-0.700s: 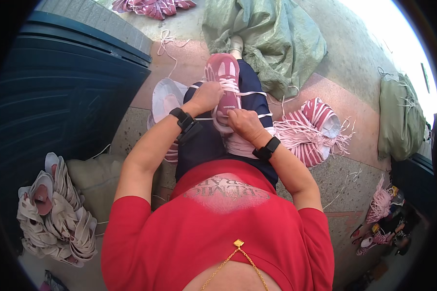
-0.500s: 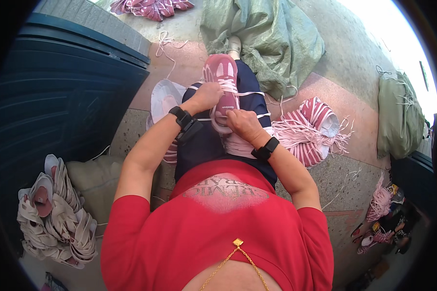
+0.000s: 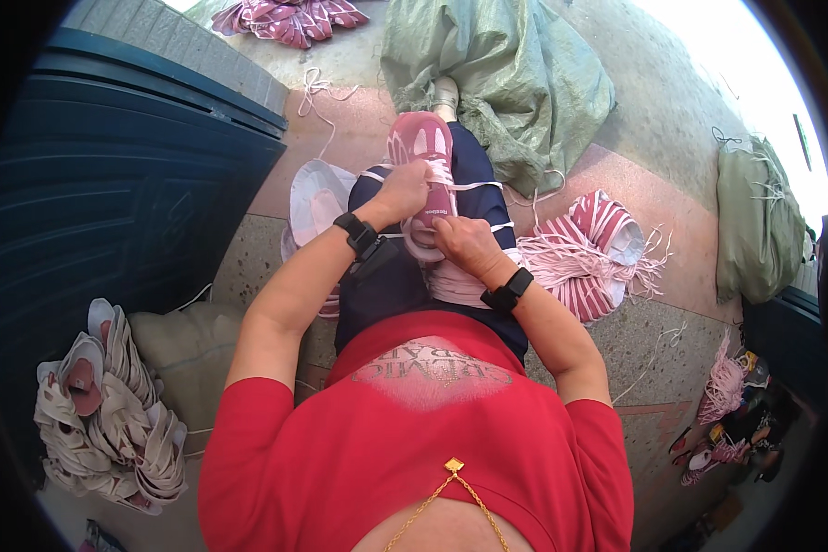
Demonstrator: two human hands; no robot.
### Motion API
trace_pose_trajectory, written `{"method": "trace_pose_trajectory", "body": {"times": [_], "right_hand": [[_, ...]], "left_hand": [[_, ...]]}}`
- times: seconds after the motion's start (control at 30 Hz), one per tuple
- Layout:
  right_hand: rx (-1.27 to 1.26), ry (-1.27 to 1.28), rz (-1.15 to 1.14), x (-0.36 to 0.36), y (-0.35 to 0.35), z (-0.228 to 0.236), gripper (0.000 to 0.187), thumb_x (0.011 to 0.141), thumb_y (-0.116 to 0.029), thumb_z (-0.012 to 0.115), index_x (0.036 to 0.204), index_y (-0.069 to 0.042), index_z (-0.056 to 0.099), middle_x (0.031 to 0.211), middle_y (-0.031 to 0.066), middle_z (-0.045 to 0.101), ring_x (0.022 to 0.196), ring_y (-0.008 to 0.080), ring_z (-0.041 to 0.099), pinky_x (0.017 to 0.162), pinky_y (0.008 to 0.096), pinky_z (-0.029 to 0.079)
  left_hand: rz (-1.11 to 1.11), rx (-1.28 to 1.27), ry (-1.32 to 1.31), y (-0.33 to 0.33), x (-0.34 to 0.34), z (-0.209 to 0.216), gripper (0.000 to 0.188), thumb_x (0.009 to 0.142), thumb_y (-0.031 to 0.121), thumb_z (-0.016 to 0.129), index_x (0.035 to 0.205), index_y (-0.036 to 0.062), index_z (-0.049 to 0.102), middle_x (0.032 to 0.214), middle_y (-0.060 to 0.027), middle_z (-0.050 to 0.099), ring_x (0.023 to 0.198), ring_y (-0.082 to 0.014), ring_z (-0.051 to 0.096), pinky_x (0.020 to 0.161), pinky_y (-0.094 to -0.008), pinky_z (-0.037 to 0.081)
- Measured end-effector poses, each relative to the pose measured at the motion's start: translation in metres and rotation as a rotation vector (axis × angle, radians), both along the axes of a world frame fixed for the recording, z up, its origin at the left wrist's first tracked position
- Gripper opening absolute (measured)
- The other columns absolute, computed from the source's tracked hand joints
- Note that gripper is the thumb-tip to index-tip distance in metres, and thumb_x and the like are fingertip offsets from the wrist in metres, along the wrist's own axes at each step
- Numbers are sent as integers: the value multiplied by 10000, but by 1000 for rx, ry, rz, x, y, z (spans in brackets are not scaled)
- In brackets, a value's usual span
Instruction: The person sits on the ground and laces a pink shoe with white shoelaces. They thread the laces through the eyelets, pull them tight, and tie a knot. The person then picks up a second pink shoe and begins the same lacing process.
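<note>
A pink shoe upper [image 3: 420,129] with pale pink laces lies across my lap, its toe pointing away from me. My left hand [image 3: 403,191] is closed at the lacing, fingertips pinched on a shoelace [image 3: 440,173]. Nearer to me, my right hand [image 3: 472,245] is closed on the edge of the shoe upper beside its tongue. Lace ends stretch over my dark trousers on both sides. The palm side of each hand is hidden, so thin strands inside them cannot be made out.
Bundled striped uppers with loose laces [image 3: 584,253] lie to my right; a pale stack [image 3: 317,198] sits left of my knee. A green woven sack [image 3: 506,83] stands ahead, another sack [image 3: 754,221] far right. Grey-white uppers [image 3: 110,414] are piled lower left, beside a blue door [image 3: 120,193].
The whole view has shifted slightly. My left hand has moved a little right over the lacing, while my right hand keeps its grip near the tongue.
</note>
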State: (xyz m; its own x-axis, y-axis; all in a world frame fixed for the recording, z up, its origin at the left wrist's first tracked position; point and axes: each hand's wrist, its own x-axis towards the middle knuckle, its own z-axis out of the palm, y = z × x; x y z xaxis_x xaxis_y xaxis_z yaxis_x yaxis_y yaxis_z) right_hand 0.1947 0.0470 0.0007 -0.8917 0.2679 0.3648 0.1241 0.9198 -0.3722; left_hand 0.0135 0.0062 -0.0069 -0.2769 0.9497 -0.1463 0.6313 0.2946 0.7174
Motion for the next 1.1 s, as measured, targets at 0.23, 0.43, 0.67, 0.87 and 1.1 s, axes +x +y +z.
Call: {"method": "trace_pose_trajectory", "body": {"times": [0.23,0.43,0.67,0.87,1.1], "right_hand": [[-587,-75,-156,0,15,16,207,830,-258,611,859,-53,613,713,144,633,679,280,639,577,383,497],[-567,-354,-244,-30,53,7,286,883,-317,529,946,-45,592,823,190,649,779,365,631,668,459,481],[-353,-333,47,-27,68,-28,280,929,-279,464,828,-21,507,701,157,605,611,332,597,573,430,463],[-1969,-133,-51,26,88,48,259,953,-279,491,752,-121,458,585,-73,372,454,20,298,389,175,224],[-806,-322,-191,-11,59,15,276,872,-271,571,971,-15,602,765,102,639,725,249,622,653,350,475]], "left_hand": [[143,-4,-259,-2,2,3,254,787,52,581,1027,-27,565,840,-129,639,770,-208,620,721,-314,497],[196,-83,-443,2,2,7,296,797,32,599,1078,-40,539,814,-72,618,757,-116,585,682,-251,486],[-75,-124,-46,3,-14,20,370,747,85,643,1105,41,563,785,-94,629,736,-197,619,671,-313,492],[-174,-24,288,-10,-21,22,317,715,140,641,1029,101,629,767,-142,625,774,-329,598,720,-424,477],[-127,33,118,-8,-23,19,314,711,114,649,1021,75,624,798,-152,613,838,-332,555,755,-402,460]]}}
